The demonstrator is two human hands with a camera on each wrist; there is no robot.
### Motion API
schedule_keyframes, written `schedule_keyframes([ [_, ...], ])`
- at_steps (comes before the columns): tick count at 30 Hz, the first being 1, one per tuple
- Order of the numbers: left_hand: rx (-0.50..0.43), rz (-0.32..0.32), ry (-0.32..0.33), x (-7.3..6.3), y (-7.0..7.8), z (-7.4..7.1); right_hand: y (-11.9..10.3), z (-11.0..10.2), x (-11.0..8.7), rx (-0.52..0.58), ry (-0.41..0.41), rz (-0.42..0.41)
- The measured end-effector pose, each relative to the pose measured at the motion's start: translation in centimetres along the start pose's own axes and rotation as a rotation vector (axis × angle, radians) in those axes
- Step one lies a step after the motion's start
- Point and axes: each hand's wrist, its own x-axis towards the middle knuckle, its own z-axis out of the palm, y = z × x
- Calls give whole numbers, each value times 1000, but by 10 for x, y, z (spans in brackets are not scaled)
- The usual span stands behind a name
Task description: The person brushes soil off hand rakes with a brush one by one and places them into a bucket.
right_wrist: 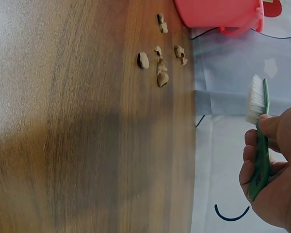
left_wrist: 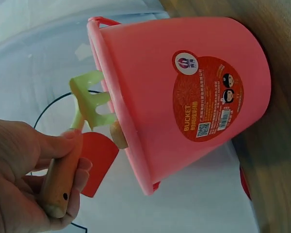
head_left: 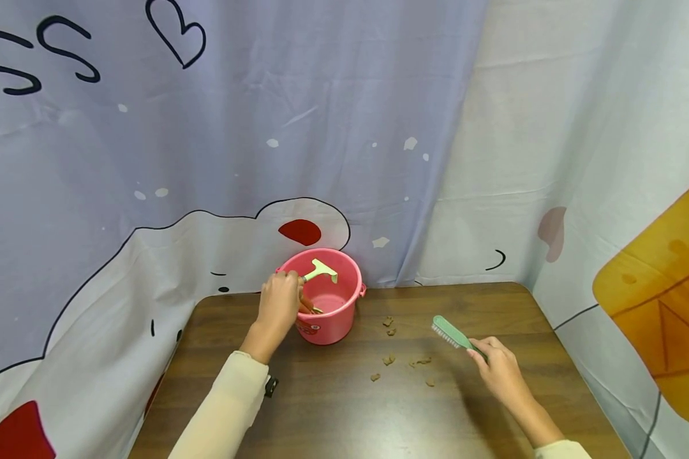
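Observation:
My left hand (head_left: 280, 301) grips the wooden handle of a small toy hand rake (left_wrist: 89, 99) with a pale green, pronged head. The rake is held at the rim of a pink bucket (head_left: 328, 330), its head over the opening in the head view. Inside the bucket lies a wooden-handled tool (head_left: 307, 303), partly hidden by the near rim and the hand; a rounded wooden end (left_wrist: 118, 135) pokes past the rim. To the right, my right hand (head_left: 501, 371) holds a green brush (head_left: 451, 331) by its handle, white bristles above the table.
Several small brown crumbs or scraps (head_left: 388, 360) lie scattered on the brown wooden table (head_left: 333, 408) between bucket and brush. A printed curtain (head_left: 379, 159) hangs right behind the table's back edge and along its sides.

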Motion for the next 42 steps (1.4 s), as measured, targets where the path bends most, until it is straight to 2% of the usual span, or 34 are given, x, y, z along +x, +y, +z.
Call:
schedule_keyframes([
  [6, -13, 1, -117, 14, 3, 6, 4, 0, 2, -2, -24, 22],
  [11, 42, 41, -192, 24, 8, 12, 8, 3, 3, -22, 5, 3],
  [15, 96, 80, -205, 27, 13, 19, 11, 5, 3, -32, 22, -6],
  [23, 222, 100, -244, 32, 21, 32, 14, 8, 4, -3, -5, 7],
  [33, 254, 78, -323, 38, 23, 47, 13, 8, 7, -10, -49, 46],
  [42, 287, 73, -378, 35, 20, 61, 11, 10, 4, 3, -78, 69],
])
